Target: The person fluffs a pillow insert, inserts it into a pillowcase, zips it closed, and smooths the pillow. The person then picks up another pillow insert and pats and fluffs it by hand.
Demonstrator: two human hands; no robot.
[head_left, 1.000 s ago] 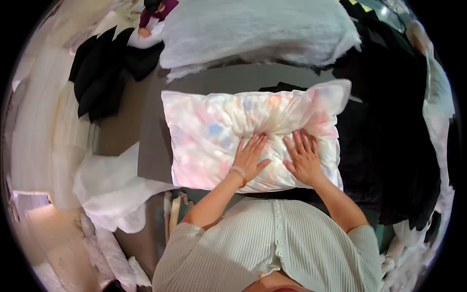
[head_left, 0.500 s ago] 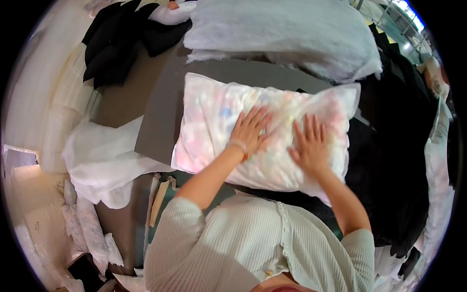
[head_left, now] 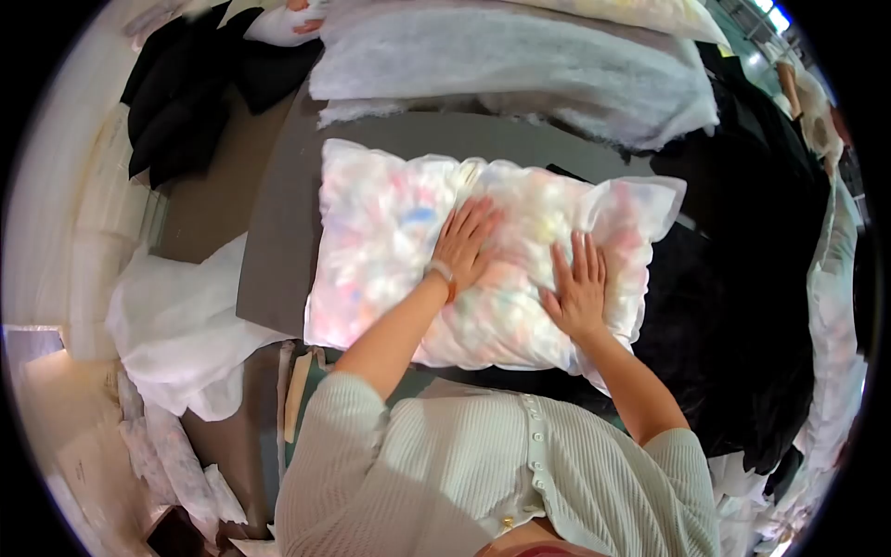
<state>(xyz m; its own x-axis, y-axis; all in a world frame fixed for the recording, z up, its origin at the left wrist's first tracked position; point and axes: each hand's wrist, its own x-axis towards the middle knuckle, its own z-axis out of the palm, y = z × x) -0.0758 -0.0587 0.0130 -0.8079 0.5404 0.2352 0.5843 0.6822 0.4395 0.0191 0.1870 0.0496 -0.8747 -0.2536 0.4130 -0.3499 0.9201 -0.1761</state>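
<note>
A white pillow (head_left: 371, 269) stuffed with pink, blue and yellow scraps that show through its thin cover lies flat before me. My left hand (head_left: 464, 239) rests palm down near its middle, fingers stretched out. To the right of it, my right hand (head_left: 577, 290) also presses flat on the pillow, its fingers extended. Neither hand grips the cover. The pillow's upper right corner (head_left: 659, 197) sticks out flatter than the rest.
A grey table (head_left: 278, 232) lies under the pillow. White fluffy batting (head_left: 501, 70) is heaped behind it. Black fabric (head_left: 733, 278) covers the right side, and more black cloth (head_left: 176, 111) lies at upper left. White cloth (head_left: 186, 316) hangs at left. Another person's hand (head_left: 302, 19) shows at the top.
The view has shifted slightly, and the pillow appears a little further left. Both hands stay flat on it, with the right one slightly lower. More of a patterned pillow shows at the top.
</note>
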